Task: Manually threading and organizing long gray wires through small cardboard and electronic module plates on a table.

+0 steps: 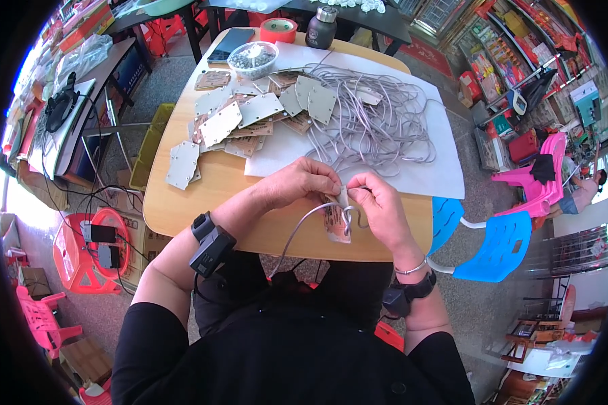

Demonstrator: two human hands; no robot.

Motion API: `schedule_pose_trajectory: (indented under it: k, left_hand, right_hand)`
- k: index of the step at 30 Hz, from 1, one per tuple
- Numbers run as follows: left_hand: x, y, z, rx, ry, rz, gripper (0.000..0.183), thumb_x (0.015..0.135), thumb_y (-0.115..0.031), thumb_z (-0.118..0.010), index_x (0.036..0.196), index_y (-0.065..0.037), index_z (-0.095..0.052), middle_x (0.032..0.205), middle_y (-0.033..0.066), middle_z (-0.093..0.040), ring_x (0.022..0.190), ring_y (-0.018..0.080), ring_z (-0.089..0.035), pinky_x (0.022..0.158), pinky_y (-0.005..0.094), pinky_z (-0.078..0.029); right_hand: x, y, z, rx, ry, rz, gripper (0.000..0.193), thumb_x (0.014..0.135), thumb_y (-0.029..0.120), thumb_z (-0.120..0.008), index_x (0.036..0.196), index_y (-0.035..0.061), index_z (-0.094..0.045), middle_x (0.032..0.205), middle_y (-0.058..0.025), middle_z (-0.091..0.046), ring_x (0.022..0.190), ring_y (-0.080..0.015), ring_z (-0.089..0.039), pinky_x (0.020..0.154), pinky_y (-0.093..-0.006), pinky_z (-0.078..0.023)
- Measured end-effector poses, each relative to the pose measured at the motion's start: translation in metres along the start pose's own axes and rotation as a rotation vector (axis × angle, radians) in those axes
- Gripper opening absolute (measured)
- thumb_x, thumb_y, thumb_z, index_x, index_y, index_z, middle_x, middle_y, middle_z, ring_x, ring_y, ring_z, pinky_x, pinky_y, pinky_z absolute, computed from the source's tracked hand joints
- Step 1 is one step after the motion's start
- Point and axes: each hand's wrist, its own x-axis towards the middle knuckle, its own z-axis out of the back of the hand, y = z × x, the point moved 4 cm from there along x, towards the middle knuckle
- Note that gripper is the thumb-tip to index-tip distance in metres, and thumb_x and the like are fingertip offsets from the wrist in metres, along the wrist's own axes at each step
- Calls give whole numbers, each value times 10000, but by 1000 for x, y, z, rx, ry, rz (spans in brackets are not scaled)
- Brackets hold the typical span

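Close to the table's front edge, my left hand (302,181) pinches the upper end of a small brown printed card (336,223) between thumb and fingers. My right hand (383,208) is closed beside it, its thumb and forefinger pinched together at a grey cord (296,233) that loops round by the card and hangs toward my lap. The fingertips hide the exact grip. Beyond my hands lies a loose pile of grey and brown cards (221,125) with small studs at their edges. A tangle of grey cords (385,125) spreads to its right on a white sheet (446,172).
On the far side of the wooden table (165,209) stand a clear tub (251,73) of small metal parts, a red tape roll (277,30), a dark bottle (321,28) and a phone (231,45). A blue chair (496,246) is at the right, a red stool (67,253) at the left.
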Motion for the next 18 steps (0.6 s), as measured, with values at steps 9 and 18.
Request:
schedule_pose_trajectory:
  k: [9, 18]
  left_hand:
    - [0, -1, 1, 9, -19, 14, 185, 834, -121, -608, 927, 36, -636, 804, 87, -646, 721, 150, -631, 623, 272, -545]
    - [-2, -2, 1, -5, 14, 21, 183, 832, -123, -607, 922, 32, -644, 824, 92, -655, 738, 151, -637, 650, 268, -543]
  right_hand:
    - [1, -14, -11, 370, 189, -200, 195, 935, 170, -489, 914, -8, -568, 803, -1, -576, 775, -67, -514, 705, -229, -425]
    - [-2, -10, -11, 512, 161, -189, 113, 911, 84, -518, 972, -6, -548, 860, 2, -567, 820, -54, -511, 746, -201, -427]
